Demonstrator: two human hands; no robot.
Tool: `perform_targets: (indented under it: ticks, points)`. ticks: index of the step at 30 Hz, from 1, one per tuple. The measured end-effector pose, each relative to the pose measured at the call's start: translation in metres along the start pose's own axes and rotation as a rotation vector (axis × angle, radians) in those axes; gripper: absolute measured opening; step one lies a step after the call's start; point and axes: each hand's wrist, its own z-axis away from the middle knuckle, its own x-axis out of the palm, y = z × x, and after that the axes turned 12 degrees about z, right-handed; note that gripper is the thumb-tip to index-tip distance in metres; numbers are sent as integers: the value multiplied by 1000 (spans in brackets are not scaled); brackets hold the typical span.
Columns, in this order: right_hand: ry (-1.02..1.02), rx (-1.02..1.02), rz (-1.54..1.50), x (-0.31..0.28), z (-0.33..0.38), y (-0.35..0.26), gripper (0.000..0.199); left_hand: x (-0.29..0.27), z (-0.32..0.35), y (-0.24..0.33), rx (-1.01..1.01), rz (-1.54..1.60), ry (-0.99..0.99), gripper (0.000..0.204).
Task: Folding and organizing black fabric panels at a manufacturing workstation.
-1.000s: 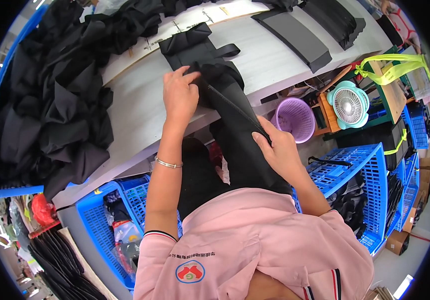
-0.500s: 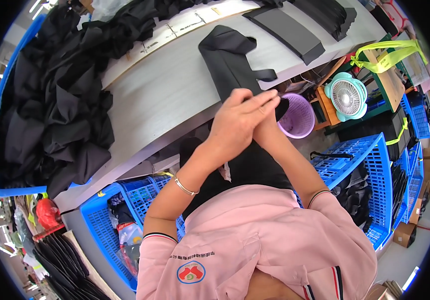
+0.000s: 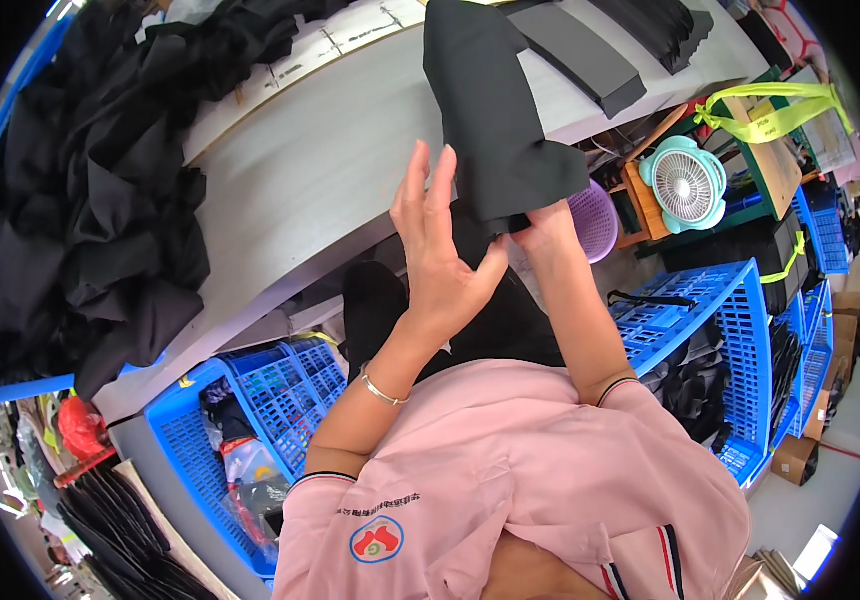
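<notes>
A black cloth heap point(image 3: 100, 190) fills the upper left; a black fabric piece point(image 3: 490, 120) spans the upper centre. Beside it, the left hand point(image 3: 442, 250) is spread; the right hand point(image 3: 548, 232) has hidden fingers, its grip impossible to tell.

There're 2 hands, L hand point(image 3: 440, 278) & R hand point(image 3: 549, 230), w/ 1 blk cloth pc. point(image 3: 495, 125) at R. Also: 1 tbl point(image 3: 320, 185), 1 teal fan point(image 3: 687, 186), 1 purple bskt point(image 3: 597, 218), 1 bracelet point(image 3: 382, 390), min. 3 blue bskts point(image 3: 753, 350).
</notes>
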Motion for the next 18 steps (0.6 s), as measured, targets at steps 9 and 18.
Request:
perform_targets:
  ticks: [9, 18]
  points:
    - [-117, -57, -38, 6, 9, 2, 36, 10, 4, -1, -9, 1, 72, 86]
    - [-52, -88, 38, -9, -2, 17, 35, 8, 6, -6, 3, 200, 187, 69]
